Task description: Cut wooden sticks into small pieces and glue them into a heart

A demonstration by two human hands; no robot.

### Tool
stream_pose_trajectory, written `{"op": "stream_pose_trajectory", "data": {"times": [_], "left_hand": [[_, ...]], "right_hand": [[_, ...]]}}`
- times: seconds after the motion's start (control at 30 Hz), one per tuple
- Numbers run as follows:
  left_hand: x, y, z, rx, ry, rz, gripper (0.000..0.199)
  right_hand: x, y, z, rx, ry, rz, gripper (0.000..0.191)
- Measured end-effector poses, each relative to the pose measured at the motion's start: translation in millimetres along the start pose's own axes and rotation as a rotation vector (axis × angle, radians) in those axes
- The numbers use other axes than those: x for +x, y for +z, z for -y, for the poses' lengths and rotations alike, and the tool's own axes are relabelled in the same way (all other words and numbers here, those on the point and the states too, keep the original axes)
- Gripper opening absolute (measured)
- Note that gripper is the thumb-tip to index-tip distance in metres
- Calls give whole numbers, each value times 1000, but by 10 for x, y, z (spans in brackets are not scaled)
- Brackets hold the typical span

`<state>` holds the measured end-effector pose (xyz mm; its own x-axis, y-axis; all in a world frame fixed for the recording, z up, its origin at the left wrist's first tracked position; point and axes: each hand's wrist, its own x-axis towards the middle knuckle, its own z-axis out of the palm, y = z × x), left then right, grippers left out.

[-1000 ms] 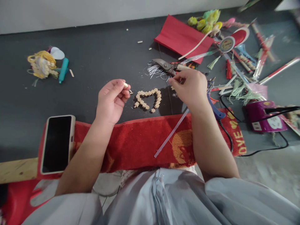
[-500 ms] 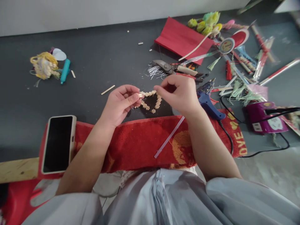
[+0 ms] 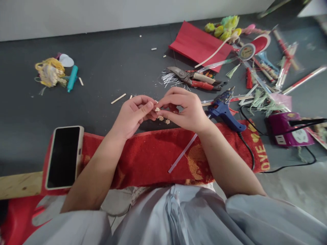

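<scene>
My left hand [image 3: 134,115] is closed in a pinch on a strand of small cream flower-shaped beads [image 3: 157,109]. My right hand [image 3: 187,109] has come up against it, thumb and forefinger closed on the same strand. Between the fingertips only a little of the strand shows; most of it is hidden behind my hands. Just below them, loose-looking flower beads [image 3: 167,121] show against the dark table. A red towel [image 3: 150,160] lies under both forearms, with a clear glue stick [image 3: 182,153] across it.
A blue glue gun [image 3: 222,110], pruning shears [image 3: 196,78] and red paper [image 3: 200,42] lie to the right, beyond them a ribbon spool [image 3: 247,51] and a purple power socket [image 3: 290,129] with cords. At left are a phone [image 3: 63,156], a teal tube [image 3: 72,79] and yellow yarn [image 3: 49,71].
My right hand has moved left and slightly down to meet the left hand, its fingers now on the strand there. The open loop of beads seen earlier is mostly covered.
</scene>
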<state>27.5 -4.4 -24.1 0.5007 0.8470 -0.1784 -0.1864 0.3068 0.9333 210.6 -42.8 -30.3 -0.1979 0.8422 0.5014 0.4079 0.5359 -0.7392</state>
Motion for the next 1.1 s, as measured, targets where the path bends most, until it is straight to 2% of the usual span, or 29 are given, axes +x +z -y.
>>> {"op": "stream_pose_trajectory", "data": {"times": [0.17, 0.37, 0.63, 0.73, 0.93, 1.1], "left_hand": [[-5, -31, 12, 34, -6, -12, 38], [6, -65, 36, 56, -15, 5, 41], [-4, -88, 38, 185, -24, 78, 38], [-8, -91, 35, 182, -32, 65, 34], [-13, -87, 5, 124, -43, 1, 30], [7, -100, -30, 5, -32, -91, 34]], "right_hand": [[-6, -2, -39, 10, 48, -11, 16], [-10, 14, -53, 21, 56, -17, 20], [-18, 29, -78, 18, 25, -14, 12], [-19, 28, -87, 4, 6, -13, 14], [-8, -1, -83, -33, 58, -2, 19], [12, -74, -84, -145, 131, -109, 22]]}}
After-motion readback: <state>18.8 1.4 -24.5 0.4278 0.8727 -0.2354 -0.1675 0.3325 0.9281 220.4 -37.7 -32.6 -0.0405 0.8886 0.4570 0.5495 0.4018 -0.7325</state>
